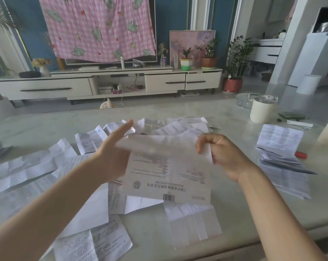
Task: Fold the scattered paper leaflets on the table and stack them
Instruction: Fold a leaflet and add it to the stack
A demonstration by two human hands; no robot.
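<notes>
Pinches the leaflet (168,178) by its far edge with the right hand (223,155), apparently to bring it over for a fold. Steadies its left side with the straight-fingered left hand (112,153). Holds it just above the scattered leaflets (27,170) on the tabletop (178,110), with the folded stack (280,147) well apart at right.

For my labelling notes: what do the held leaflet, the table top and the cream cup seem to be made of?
Leaflet: thin matte printed paper; it shows creases and bends.
Table top: probably polished stone or marble; pale, faintly veined, glossy.
Cream cup: unclear, plastic or ceramic; smooth, opaque, clear lid.
</notes>
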